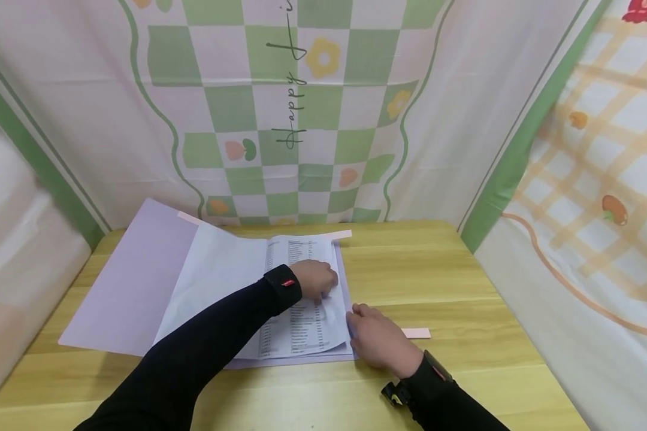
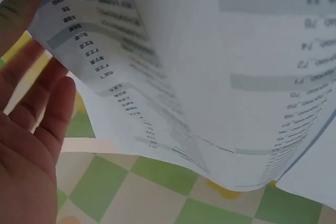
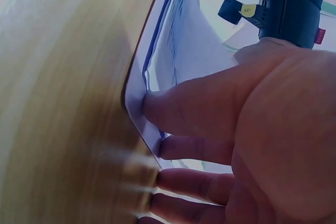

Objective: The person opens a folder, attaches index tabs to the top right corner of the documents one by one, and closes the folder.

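Observation:
A lilac folder (image 1: 124, 287) lies spread on the table, its left cover folded out. Printed sheets (image 1: 304, 326) with columns of text and grey bands sit on its right side, and a blank white page (image 1: 223, 254) faces them. My left hand (image 1: 315, 279) reaches across and pinches the edge of a printed sheet. In the left wrist view that sheet (image 2: 173, 51) bows up, with the thumb (image 2: 21, 6) at its edge. My right hand (image 1: 375, 336) grips the folder's right edge near the lower corner, the thumb (image 3: 178, 103) on top of it in the right wrist view.
Pale pink tabs stick out at the folder's top left (image 1: 189, 218), at the top right (image 1: 341, 234), and beside my right hand (image 1: 416, 333). The wooden table (image 1: 437, 269) is bordered by patterned cloth (image 1: 323, 108) at the back and both sides.

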Tool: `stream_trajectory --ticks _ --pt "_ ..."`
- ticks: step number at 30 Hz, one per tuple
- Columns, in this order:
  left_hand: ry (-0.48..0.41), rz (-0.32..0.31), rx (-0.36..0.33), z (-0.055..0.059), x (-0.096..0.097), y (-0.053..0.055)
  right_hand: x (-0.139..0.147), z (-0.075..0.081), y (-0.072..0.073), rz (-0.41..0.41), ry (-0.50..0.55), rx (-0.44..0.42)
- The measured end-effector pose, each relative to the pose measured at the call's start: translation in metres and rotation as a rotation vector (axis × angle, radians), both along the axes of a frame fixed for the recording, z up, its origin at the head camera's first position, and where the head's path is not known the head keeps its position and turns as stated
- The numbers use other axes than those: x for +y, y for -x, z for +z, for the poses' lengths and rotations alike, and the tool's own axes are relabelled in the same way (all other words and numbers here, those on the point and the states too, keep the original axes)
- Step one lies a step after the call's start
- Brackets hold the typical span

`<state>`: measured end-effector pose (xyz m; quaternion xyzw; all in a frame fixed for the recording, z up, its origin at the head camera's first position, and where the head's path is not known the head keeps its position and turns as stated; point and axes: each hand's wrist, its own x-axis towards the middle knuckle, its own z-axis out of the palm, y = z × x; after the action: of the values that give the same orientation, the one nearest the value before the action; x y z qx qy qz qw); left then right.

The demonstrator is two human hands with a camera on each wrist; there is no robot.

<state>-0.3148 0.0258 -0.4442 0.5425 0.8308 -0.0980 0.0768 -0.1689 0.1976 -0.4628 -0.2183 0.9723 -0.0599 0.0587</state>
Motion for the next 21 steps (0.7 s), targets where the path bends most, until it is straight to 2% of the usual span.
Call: stream_trajectory --ticks 3,7,11,15,16,18,21 --pt "-0.003 -0.036 -0.018 0.007 0.0 -0.001 0.0 -0.001 0.0 -0.001 0.001 -0.003" --pt "-0.014 -0.046 -0.037 0.015 -0.001 -0.002 0.001 -0.001 -0.001 -0.018 -0.004 -0.017" --pt "-0.036 -0.083 -0.022 0.019 -0.004 -0.003 0.001 0.001 -0.002 -0.017 0.003 -0.012" --pt "-0.078 -0.031 -0.057 0.023 -0.007 -0.003 0.001 0.002 -0.003 0.029 -0.004 0.03" --pt "-0.083 -0.028 -0.045 0.024 -0.009 -0.004 0.002 0.002 -0.003 0.042 -0.007 0.042" --pt "-0.07 -0.057 0.033 0.027 -0.011 -0.005 0.002 0.002 -0.003 0.056 -0.005 0.053" --pt "-0.046 -0.153 0.209 0.033 -0.015 -0.007 0.001 0.002 -0.003 0.052 0.002 0.044"
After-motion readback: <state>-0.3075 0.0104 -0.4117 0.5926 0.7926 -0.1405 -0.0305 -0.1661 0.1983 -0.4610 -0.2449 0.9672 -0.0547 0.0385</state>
